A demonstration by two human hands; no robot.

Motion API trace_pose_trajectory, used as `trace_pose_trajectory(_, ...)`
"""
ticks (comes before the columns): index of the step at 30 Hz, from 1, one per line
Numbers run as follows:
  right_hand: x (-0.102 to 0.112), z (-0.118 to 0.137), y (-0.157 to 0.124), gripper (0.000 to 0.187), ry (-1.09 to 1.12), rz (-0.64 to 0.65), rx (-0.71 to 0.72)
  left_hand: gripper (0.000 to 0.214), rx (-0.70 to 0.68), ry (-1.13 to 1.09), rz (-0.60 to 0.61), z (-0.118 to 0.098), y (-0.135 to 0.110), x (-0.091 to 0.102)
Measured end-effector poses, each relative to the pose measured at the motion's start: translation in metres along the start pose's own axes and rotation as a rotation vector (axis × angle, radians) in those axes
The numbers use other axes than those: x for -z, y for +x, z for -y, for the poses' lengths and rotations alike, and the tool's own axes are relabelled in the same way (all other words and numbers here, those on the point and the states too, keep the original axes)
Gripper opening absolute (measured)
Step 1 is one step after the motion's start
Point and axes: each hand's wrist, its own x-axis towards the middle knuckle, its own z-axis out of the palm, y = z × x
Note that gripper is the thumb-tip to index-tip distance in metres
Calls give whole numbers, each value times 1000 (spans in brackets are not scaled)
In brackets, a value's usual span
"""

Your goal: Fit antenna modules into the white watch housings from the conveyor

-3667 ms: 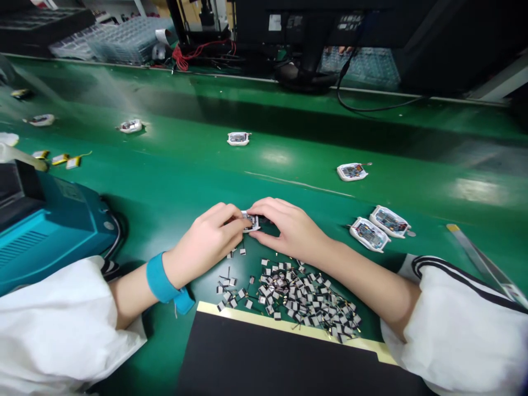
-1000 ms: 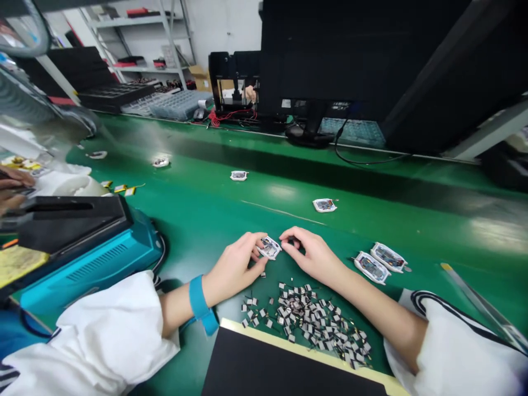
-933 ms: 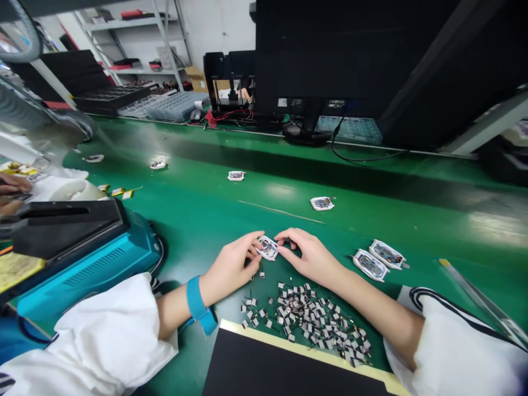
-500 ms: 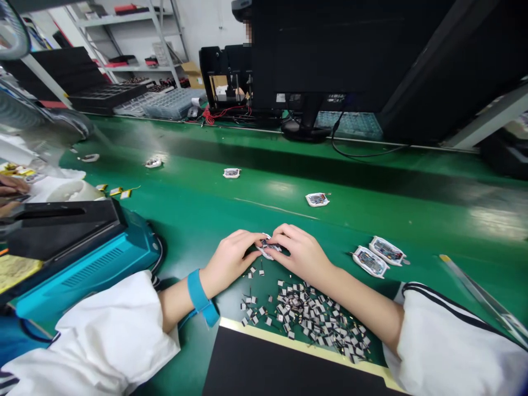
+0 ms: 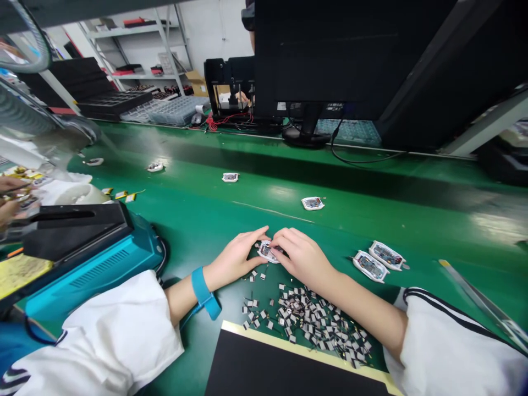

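Observation:
A small white plastic casing with a circuit board (image 5: 267,252) inside lies on the green mat between my hands. My right hand (image 5: 303,256) has its thumb and fingers closed on the casing's right side, covering part of it. My left hand (image 5: 239,254), with a teal wrist strap (image 5: 203,291), is around the left side. Its thumb and fingers are spread apart, the thumb close to the casing's lower edge. Just below is a loose pile of small silvery-grey parts with dark leads (image 5: 315,316). Two similar open casings (image 5: 371,266) lie together to the right.
Tweezers (image 5: 474,294) lie at the right. More casings (image 5: 312,203) are spaced along the green bench toward the back left. A teal-and-black machine (image 5: 94,258) stands at the left, near another person's hands (image 5: 8,198). A black monitor (image 5: 322,55) stands behind; a black board (image 5: 284,366) lies in front.
My left fingers have spread and drawn back from the casing, uncovering its left side. My right hand keeps its fingers on it. The whole view has shifted slightly.

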Motion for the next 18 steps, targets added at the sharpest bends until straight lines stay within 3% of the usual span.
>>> trace_pose_trajectory(5, 8, 0, 2, 13, -274, -92, 151, 64, 49, -282, -77, -3, 4, -6)
trace_pose_trajectory(9, 8, -6, 3, 14, -354, -155, 212, 63, 84, -450, -78, -5, 8, -9)
trace_pose_trajectory(14, 1, -11, 4, 23, -247, -178, 173, 64, 103, -478, -54, -6, 12, -9)
trace_pose_trajectory(18, 1, -10, 3, 20, -5, -172, 130, 66, 106, -467, -42, -8, 12, -8)
